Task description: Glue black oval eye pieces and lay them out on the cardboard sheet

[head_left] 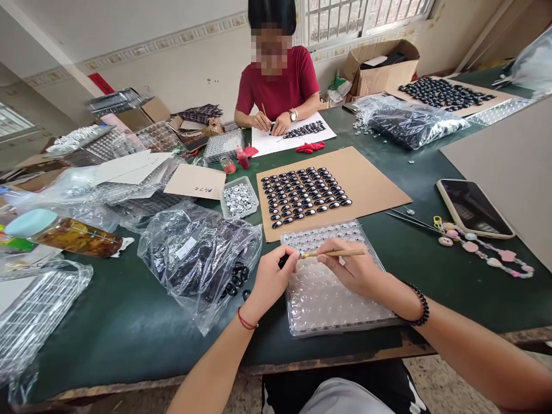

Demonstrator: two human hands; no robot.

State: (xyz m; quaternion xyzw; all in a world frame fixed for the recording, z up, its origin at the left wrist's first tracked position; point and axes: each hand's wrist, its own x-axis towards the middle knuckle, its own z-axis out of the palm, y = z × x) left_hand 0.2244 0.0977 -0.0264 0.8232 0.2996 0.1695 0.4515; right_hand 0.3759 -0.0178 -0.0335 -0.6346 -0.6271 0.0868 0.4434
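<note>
My left hand (276, 276) is closed on a small black piece (283, 261), pinched between thumb and fingers and mostly hidden by them. In my right hand (351, 270) is a thin wooden-handled brush (340, 253), its tip touching or very near the piece. Both hands are over a clear plastic tray (328, 310) with rows of round pockets; its far rows hold silvery round parts. Just beyond lies a brown cardboard sheet (375, 190) bearing rows of black oval pieces with light centres (304, 195).
Left of my hands lies a clear bag of black pieces (194, 253), with an open box of silvery parts (240, 198) behind it. Tweezers (411, 220), a beaded strap (474, 244) and a phone (474, 208) lie right. Across the table a person (280, 86) works on similar pieces.
</note>
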